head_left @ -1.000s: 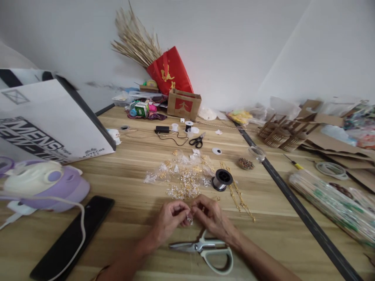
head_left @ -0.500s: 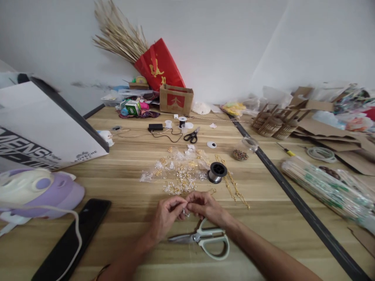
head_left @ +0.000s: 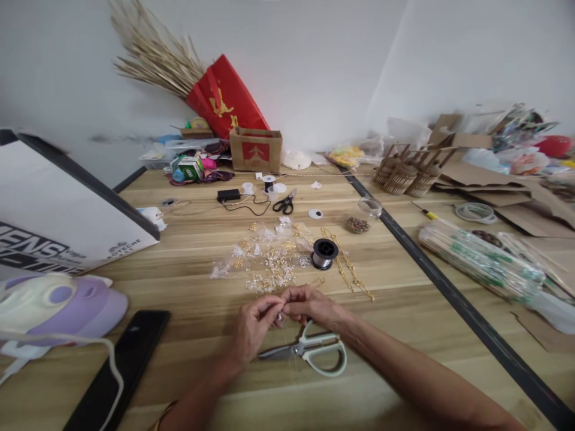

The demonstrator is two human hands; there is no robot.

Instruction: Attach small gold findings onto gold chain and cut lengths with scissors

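My left hand and my right hand meet fingertip to fingertip over the table, both closed in a pinch. Between them shows a small shiny silver-clear bead; the fingers hide most of it, and I cannot see which hand grips it. Under my right wrist lie pale-green-handled scissors, blades pointing left. Just beyond the hands spreads a pile of gold and clear beads, partly on plastic bags. A black spool of fine clear line stands to its right, beside a gold chain.
At left are a large white box, a purple-and-white device and a black phone with a white cable across it. Black scissors and a jar of brown beads lie farther back. Packaged sticks are at right.
The camera view has turned slightly, so the table things appear shifted left. My hands stay pinched together, and the fingers have closed further over the small bead.
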